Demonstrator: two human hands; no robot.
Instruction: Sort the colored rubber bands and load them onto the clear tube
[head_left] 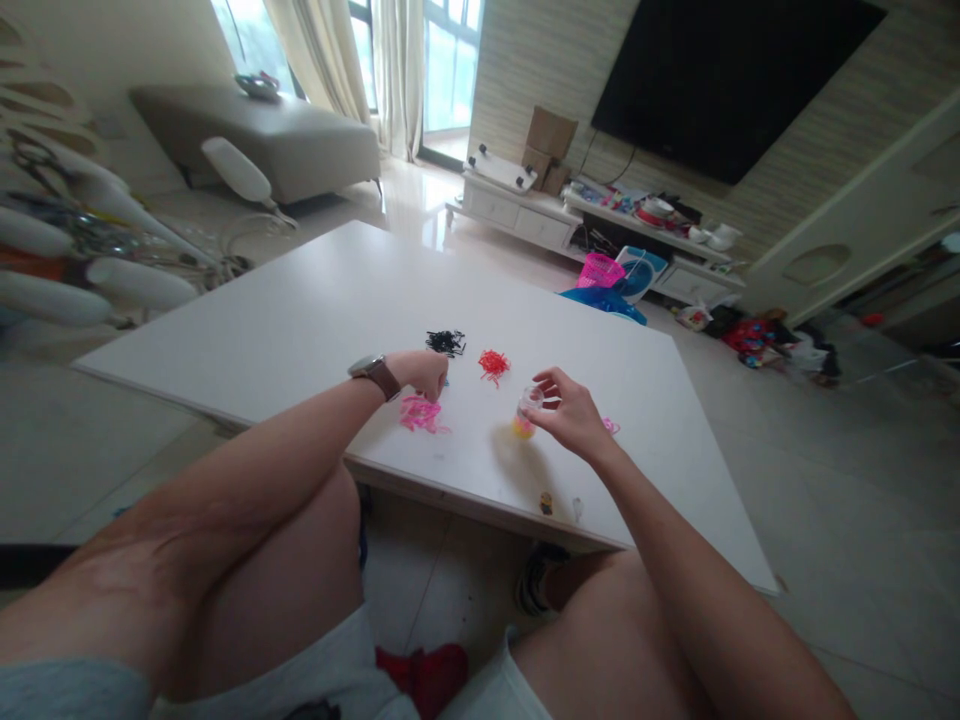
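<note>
My right hand (570, 410) grips a small clear jar (529, 402) between thumb and fingers, just over the white table. Yellow and pink contents show at the jar's bottom. My left hand (429, 375), with a watch on its wrist, is closed and reaches down to the tabletop. Its fingertips are hidden, and a speck of blue shows beside them. Nearest to it lies a pile of pink, thin band-like pieces (421, 413). Behind the hand is a similar black pile (445, 343). A red pile (494, 365) lies between the two hands.
On the white table (315, 300), a small yellow-and-dark figure (546, 503) and a clear small piece (577, 508) lie near the front edge. Some pink pieces (611, 426) sit beyond my right wrist. A pink basket (600, 270) stands past the far edge.
</note>
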